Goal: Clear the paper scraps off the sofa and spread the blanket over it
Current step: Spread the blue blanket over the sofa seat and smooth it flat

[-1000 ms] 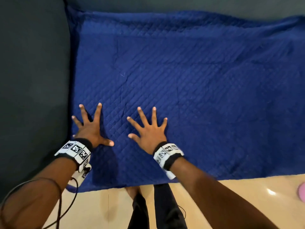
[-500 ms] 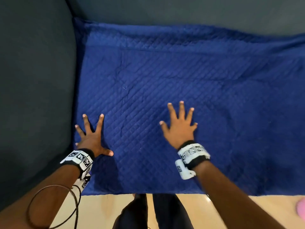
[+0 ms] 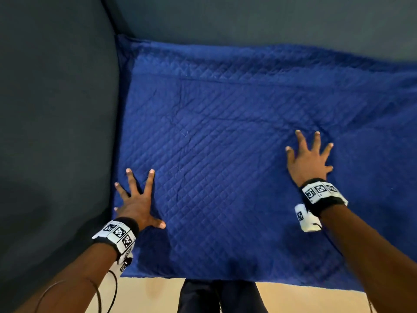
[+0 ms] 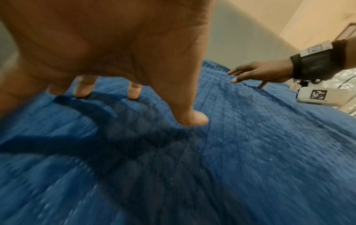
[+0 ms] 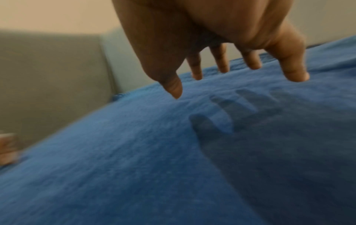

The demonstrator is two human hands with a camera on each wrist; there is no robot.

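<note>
Head view: the blue quilted blanket (image 3: pixel 237 143) covers the sofa (image 3: pixel 56 109) seat, its front edge hanging toward the floor. My left hand (image 3: pixel 137 206) lies flat near the armrest, fingers splayed, to pin that side. My right hand (image 3: pixel 309 161) sits well apart, fingers spread, to smooth creases. No paper scraps visible.

Left wrist view: fingers (image 4: pixel 192 118) straight, tips on the fabric, gripping nothing.

Right wrist view: fingers (image 5: pixel 294 73) apart; contact unclear, blurred.
</note>
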